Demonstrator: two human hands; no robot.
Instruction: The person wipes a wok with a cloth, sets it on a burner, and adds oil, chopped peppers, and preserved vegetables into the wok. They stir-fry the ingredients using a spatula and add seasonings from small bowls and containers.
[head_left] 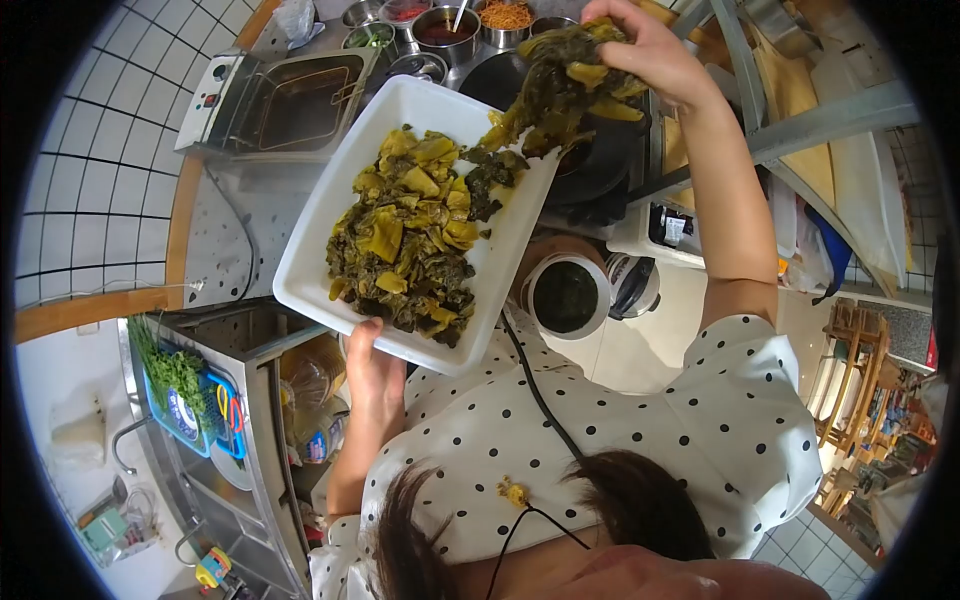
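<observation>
A white plastic tray (310, 230) is tilted in front of my body with a pile of chopped, yellow-green pickled greens (400, 230) in it. My left hand (375, 375) grips the tray's near edge, thumb over the rim and the other fingers hidden beneath. Up at the right, my right hand (655, 50) is closed around a large dripping clump of pickled greens (570, 90). That clump hangs over the tray's far right corner and a dark wok behind it, with its lower strands close to the greens inside the tray.
A fryer (300, 105) stands at the left on the counter. Several metal bowls of condiments, one with shredded carrot (505, 15), line the back. Below the tray's right side is a white bucket (598, 300). A metal rail (830, 120) crosses near my right arm. Herbs fill a blue basket (180, 430) at the left.
</observation>
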